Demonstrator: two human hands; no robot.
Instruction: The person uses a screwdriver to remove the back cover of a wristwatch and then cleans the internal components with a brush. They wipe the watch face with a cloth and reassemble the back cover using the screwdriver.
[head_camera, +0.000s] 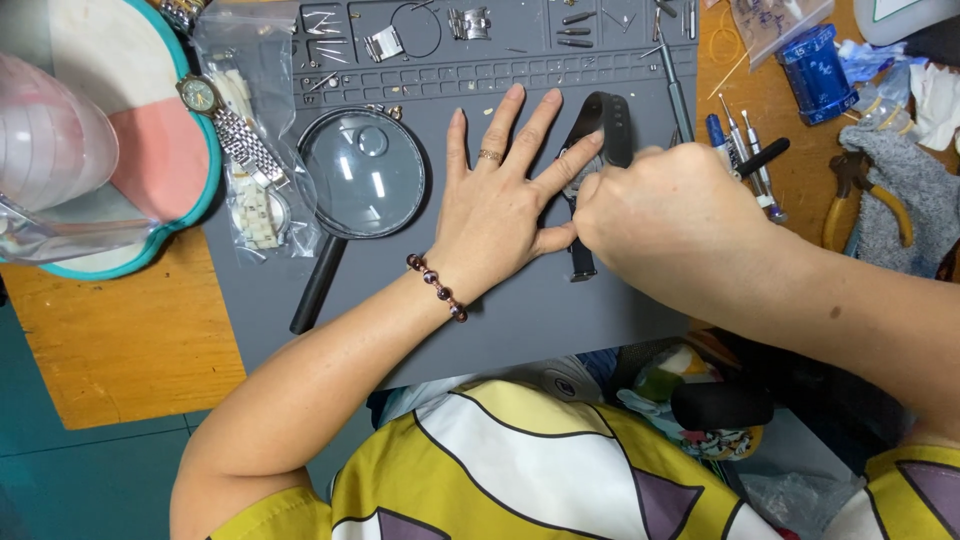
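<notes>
Your left hand (497, 205) lies flat with its fingers spread wide on the grey silicone work mat (500, 310); it grips nothing, but the index fingertip and thumb press against the black-strapped wristwatch (598, 135) to pin it down. Your right hand (672, 225) is curled into a loose fist over the watch case, hiding it. I cannot tell what, if anything, it pinches.

The watch lies on the mat between both hands, one strap end arching up, the other pointing towards you. By my reading, work on the case is under way, not finished; whether the back is off is hidden.

Further out lie a round black-handled magnifying glass (360, 180), a steel-bracelet wristwatch (225, 125) on a clear bag, small screwdrivers (745, 150) and yellow-handled pliers (865, 205).
</notes>
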